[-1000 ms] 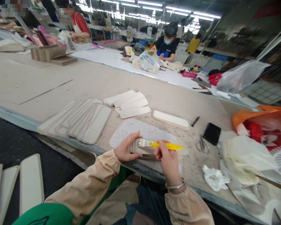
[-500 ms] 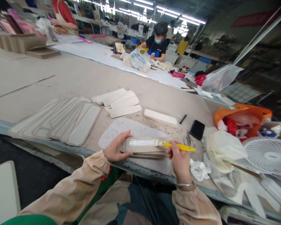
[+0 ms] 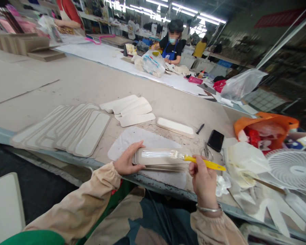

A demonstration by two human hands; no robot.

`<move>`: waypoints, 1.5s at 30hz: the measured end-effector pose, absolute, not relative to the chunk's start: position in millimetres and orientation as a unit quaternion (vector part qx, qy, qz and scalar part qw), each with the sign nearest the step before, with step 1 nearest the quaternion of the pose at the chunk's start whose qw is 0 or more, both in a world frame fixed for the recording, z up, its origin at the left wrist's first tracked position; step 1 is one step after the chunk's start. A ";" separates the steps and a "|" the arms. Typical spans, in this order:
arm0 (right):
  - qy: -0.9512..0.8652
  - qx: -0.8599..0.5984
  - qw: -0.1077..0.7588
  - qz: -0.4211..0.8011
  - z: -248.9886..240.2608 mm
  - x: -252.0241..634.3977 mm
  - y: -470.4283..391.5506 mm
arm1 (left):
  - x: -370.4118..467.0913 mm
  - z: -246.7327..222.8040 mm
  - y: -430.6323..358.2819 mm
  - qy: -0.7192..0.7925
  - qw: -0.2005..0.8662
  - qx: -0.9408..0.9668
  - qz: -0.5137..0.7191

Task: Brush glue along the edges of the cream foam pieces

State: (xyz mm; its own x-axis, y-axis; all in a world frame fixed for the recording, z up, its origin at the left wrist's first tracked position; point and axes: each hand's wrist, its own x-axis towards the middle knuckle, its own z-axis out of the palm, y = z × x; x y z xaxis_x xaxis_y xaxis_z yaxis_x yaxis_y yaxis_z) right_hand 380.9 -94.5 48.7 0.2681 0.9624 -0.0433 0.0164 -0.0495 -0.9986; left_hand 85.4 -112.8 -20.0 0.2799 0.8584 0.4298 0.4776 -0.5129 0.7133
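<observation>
1. Brush (image 3: 188, 158) in R hand (image 3: 205, 180): fingers closed round yellow handle, bristles down on top board of stack (image 3: 165, 161), at R end of white streak (image 3: 153, 154).
2. L hand (image 3: 129, 160) grips stack's L end, thumb on nr side, fingers far side, spread approx. the board's width.
3. Stack lies nr table edge, partly on pale sheet (image 3: 132, 137).
4. Fanned boards (image 3: 66, 131) to L; white strips (image 3: 134, 109) & small pile (image 3: 175, 127) beyond sheet.
5. Scissors (image 3: 206, 152) beside phone (image 3: 216, 140), R of stack.
6. Co-worker (image 3: 172, 49) across table, w/ mask & blue apron.
</observation>
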 end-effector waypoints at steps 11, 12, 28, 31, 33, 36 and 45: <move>-0.496 -0.541 0.420 0.534 43.7 304.8 -108.7 | 85.5 -18.8 -112.7 0.436 0.231 0.765 0.415; -0.507 -0.549 0.417 0.518 44.6 311.7 -106.5 | 85.6 -18.6 -112.6 0.435 0.230 0.765 0.417; -0.545 -0.687 0.407 0.255 58.3 433.6 -77.1 | 85.0 -18.8 -112.2 0.443 0.221 0.769 0.404; -0.493 -0.657 0.488 0.294 54.4 429.0 -76.1 | 85.0 -18.1 -112.2 0.445 0.222 0.769 0.401; -0.468 -0.618 0.527 0.349 50.6 416.2 -76.5 | 84.9 -17.5 -112.5 0.447 0.223 0.769 0.399; -0.465 -0.562 0.528 0.434 44.3 385.8 -79.5 | 84.8 -17.1 -113.0 0.451 0.227 0.768 0.394; -0.560 -0.573 0.439 0.405 38.8 366.6 -77.1 | 83.2 -18.8 -113.5 0.463 0.233 0.765 0.381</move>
